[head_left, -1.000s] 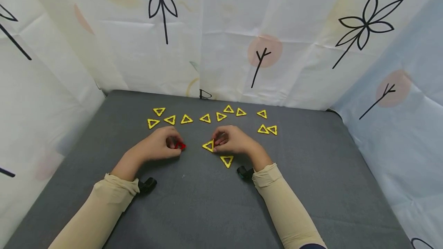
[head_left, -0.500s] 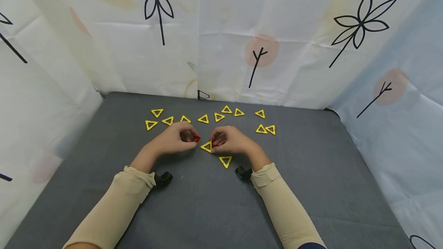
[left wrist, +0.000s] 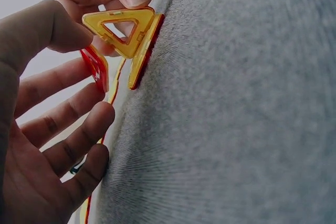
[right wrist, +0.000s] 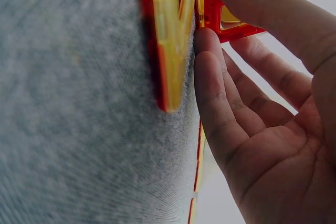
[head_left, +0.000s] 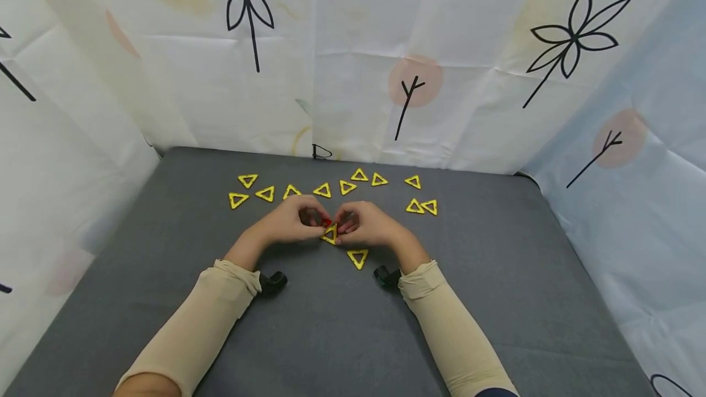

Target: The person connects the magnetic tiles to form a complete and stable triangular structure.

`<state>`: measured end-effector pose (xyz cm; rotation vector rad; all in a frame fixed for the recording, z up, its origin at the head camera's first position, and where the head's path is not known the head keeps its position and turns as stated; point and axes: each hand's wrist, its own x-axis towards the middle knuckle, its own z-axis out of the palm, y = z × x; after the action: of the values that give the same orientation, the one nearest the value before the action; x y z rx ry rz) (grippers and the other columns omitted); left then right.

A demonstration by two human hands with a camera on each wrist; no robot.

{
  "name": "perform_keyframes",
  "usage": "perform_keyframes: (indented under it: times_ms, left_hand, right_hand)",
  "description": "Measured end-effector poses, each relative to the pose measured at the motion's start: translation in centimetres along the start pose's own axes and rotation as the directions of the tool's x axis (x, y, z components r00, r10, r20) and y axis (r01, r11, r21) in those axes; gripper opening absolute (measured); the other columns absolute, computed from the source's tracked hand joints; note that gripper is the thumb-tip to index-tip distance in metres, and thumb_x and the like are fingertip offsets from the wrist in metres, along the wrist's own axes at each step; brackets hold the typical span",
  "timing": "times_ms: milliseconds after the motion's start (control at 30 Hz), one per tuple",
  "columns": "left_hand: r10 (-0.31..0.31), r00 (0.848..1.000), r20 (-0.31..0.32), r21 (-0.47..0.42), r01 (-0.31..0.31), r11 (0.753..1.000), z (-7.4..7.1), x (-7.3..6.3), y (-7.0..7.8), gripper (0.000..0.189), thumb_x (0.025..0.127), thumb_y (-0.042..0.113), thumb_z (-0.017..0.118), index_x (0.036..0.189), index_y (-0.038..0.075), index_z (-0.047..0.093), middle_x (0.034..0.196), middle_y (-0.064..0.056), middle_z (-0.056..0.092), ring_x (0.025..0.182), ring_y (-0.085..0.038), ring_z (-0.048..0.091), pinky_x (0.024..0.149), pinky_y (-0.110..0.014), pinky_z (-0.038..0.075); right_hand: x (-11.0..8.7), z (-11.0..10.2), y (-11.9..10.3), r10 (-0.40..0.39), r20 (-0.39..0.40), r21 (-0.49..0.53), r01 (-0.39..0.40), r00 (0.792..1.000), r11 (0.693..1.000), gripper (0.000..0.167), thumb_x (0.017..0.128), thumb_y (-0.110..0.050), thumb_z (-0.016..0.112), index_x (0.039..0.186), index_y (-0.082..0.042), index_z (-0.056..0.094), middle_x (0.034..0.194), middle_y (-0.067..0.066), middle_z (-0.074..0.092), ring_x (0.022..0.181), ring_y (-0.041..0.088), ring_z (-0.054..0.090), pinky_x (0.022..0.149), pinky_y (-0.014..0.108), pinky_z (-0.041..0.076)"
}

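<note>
My left hand (head_left: 295,220) pinches a triangular tile (left wrist: 95,68) between thumb and fingers; it looks red with a yellow edge. In the head view only a small red bit of it shows. Facing it, my right hand (head_left: 366,224) pinches a yellow triangular tile (head_left: 330,235) with an open centre, held tilted up. From the right wrist view this tile's other side looks red. The two held tiles are close together; whether they touch is hard to tell. Another yellow triangular tile (head_left: 357,259) lies on the table just in front of my right hand.
Several more yellow triangular tiles (head_left: 322,190) lie scattered in a loose row across the far part of the grey table (head_left: 331,336). Two tiles (head_left: 421,206) lie side by side to the right. A white patterned curtain (head_left: 353,78) hangs behind the table.
My left hand has moved right with its red tile, up to the yellow tile. My right hand has stayed nearly still, holding its tile.
</note>
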<state>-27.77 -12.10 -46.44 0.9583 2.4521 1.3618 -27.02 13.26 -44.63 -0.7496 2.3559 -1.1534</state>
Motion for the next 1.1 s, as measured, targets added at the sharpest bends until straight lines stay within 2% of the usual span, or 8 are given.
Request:
perform_keyframes:
  times_ms: [267,433,700,1100]
  left_hand:
    - [0.015,1.000,0.005,-0.013,-0.015,1.000,0.1,0.2,-0.5,0.022,0.089,0.009,0.081,0.110,0.012,0.080,0.103,-0.005,0.074,0.087,-0.017,0.071,0.080,-0.035,0.060]
    - [-0.004,1.000,0.020,0.010,0.004,1.000,0.2,0.3,-0.6,0.023,0.088,0.011,0.081,0.111,0.014,0.081,0.103,-0.003,0.075,0.088,-0.016,0.070,0.080,-0.035,0.060]
    - [-0.008,1.000,0.027,-0.002,0.008,1.000,0.5,0.2,-0.8,0.023,0.089,0.010,0.081,0.112,0.016,0.082,0.107,-0.002,0.076,0.089,-0.015,0.071,0.084,-0.035,0.060]
    - [-0.030,0.999,0.012,-0.011,0.030,0.999,0.4,0.0,-1.1,0.018,0.090,0.009,0.080,0.108,0.012,0.080,0.099,-0.003,0.076,0.087,-0.017,0.071,0.079,-0.034,0.059]
  right_hand:
    - [0.0,0.1,0.1,-0.019,-0.010,-0.002,0.019,1.000,1.000,0.032,0.089,-0.009,0.086,0.118,-0.008,0.072,0.115,0.010,0.073,0.103,0.020,0.076,0.089,0.032,0.062]
    - [0.1,0.1,0.2,-0.006,-0.013,-0.020,0.006,1.000,1.000,0.031,0.090,-0.009,0.085,0.118,-0.008,0.071,0.115,0.009,0.072,0.102,0.018,0.075,0.089,0.031,0.062]
    - [0.1,0.2,-0.1,-0.006,-0.006,-0.019,0.005,1.000,1.000,0.031,0.091,-0.008,0.084,0.118,-0.007,0.070,0.115,0.010,0.072,0.103,0.019,0.075,0.089,0.031,0.062]
    - [0.1,0.2,-0.2,-0.006,-0.010,-0.008,0.006,1.000,1.000,0.031,0.090,-0.009,0.085,0.117,-0.008,0.070,0.115,0.010,0.071,0.103,0.018,0.075,0.090,0.032,0.062]
